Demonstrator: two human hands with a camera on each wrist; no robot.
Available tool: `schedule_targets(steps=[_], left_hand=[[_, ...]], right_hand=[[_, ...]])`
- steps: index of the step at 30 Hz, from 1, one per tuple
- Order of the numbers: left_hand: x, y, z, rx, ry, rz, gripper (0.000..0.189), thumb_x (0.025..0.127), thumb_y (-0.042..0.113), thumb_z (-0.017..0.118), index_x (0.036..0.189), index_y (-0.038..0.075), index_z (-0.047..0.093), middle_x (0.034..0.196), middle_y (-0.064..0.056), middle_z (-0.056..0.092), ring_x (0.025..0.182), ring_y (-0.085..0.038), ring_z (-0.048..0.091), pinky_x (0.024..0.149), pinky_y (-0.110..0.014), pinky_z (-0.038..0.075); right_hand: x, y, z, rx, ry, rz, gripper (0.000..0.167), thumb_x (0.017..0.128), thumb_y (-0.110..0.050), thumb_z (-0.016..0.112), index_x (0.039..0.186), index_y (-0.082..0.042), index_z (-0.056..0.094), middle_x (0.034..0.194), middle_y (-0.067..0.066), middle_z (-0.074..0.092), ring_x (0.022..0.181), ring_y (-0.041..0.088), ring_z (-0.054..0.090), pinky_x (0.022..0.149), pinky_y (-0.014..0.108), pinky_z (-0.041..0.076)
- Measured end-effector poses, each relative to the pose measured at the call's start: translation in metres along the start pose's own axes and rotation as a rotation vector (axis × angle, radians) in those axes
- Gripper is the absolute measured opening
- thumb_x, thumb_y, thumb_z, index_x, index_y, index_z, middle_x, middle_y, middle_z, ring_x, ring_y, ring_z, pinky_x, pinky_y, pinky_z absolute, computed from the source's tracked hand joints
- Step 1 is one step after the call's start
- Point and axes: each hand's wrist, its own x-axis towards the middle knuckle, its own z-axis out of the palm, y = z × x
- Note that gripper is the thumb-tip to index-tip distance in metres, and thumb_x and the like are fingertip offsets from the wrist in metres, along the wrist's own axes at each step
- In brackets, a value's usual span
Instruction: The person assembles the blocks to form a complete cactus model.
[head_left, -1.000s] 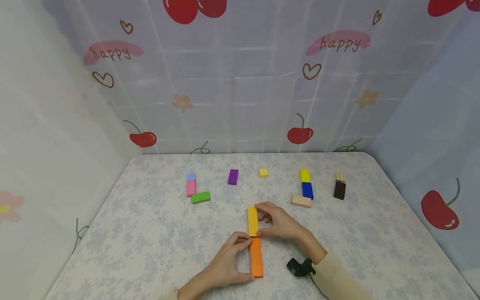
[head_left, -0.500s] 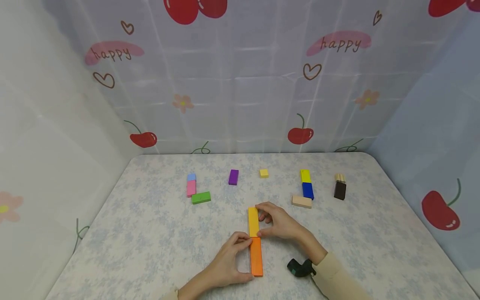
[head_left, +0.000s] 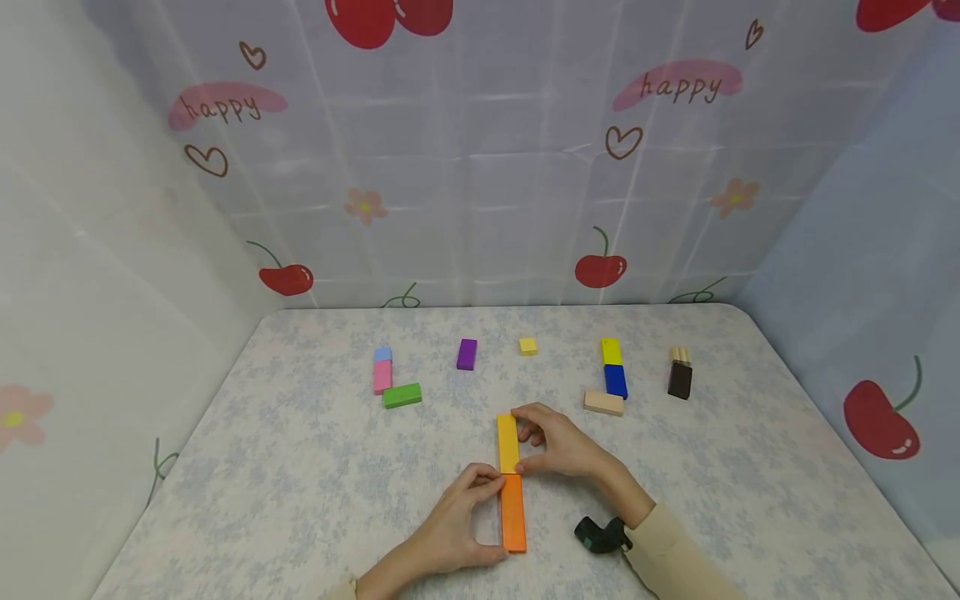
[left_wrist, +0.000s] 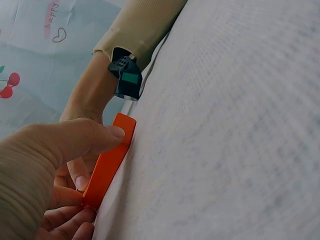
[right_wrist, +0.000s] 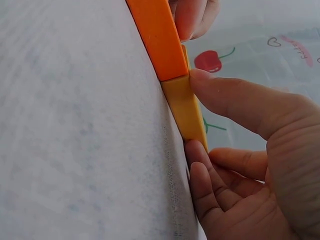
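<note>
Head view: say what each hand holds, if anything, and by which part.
The left hand holds the orange block near its two ends; the right hand holds the yellow block near its two ends.

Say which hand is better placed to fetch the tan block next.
Right hand, likely: nearer the tan block, though pinching the golden block; the left hand, holding the orange block, is farther.

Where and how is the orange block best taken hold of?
Probably across its middle, pinching the two long sides from above. The orange block lies flat, long and narrow, so those sides are close together and its top is uncovered there. Its far end meets the amber block, leaving little room for a fingertip.
</note>
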Motion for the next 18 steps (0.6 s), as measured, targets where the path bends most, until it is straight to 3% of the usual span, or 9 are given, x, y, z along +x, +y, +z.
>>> schedule_targets(steps=[10,18], left_hand=[[0.0,0.0,-0.001,0.023,-0.016,-0.007,0.084,0.076,0.041,0.083,0.141,-0.001,0.05,0.139,0.001,0.042,0.126,-0.013,0.047,0.107,-0.037,0.044],[0.006,0.004,-0.014,0.072,0.006,-0.015,0.083,0.076,0.04,0.082,0.142,0.001,0.049,0.139,0.003,0.044,0.125,-0.013,0.049,0.105,-0.036,0.046]], right_hand=[[-0.001,0.001,-0.001,0.007,-0.007,0.0,0.076,0.077,-0.025,0.085,0.139,-0.001,0.049,0.113,0.005,0.061,0.093,0.016,0.057,0.083,0.026,0.052],[-0.003,0.003,-0.007,0.045,-0.021,0.025,0.082,0.078,-0.029,0.083,0.145,0.0,0.044,0.116,0.009,0.061,0.093,0.017,0.06,0.083,0.028,0.054]])
